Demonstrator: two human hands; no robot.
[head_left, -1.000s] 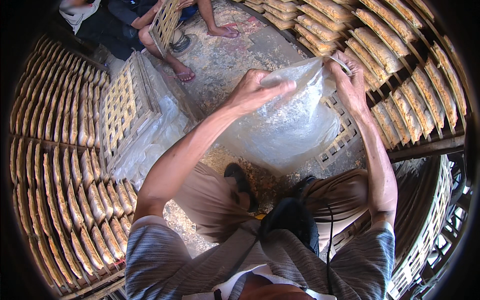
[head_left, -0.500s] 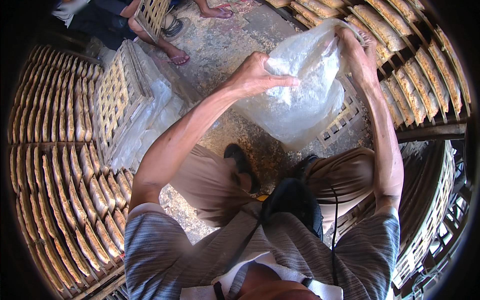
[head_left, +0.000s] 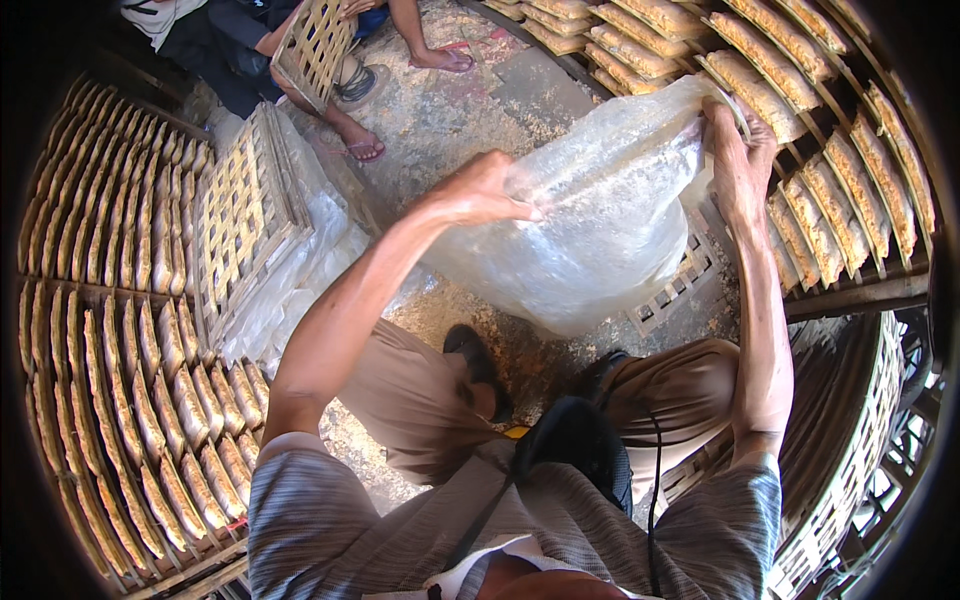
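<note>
Either side of the fingers, racks of slatted trays fan out, long rows to the left (head_left: 110, 330) and more to the right (head_left: 800, 150), every slot packed with pale golden sheets, too many to count. Between both hands hangs one big clear plastic bag (head_left: 590, 240), milky and crinkled, no label showing on it, sagging toward the crumb-strewn floor (head_left: 470, 110). Since a second ago the bag has been lifted a touch and bunched narrower. Left of the left fingers leans one woven bamboo tray (head_left: 240, 220) on a heap of plastic; a second lattice tray (head_left: 310, 40) sits beyond, held by another person whose two sandalled feet show. Left hand (head_left: 480, 190) now: fingers curled shut, pinching the bag's near edge. Right hand (head_left: 740, 150): fingers clamped over the bag's top corner, right beside the right-hand rack.
</note>
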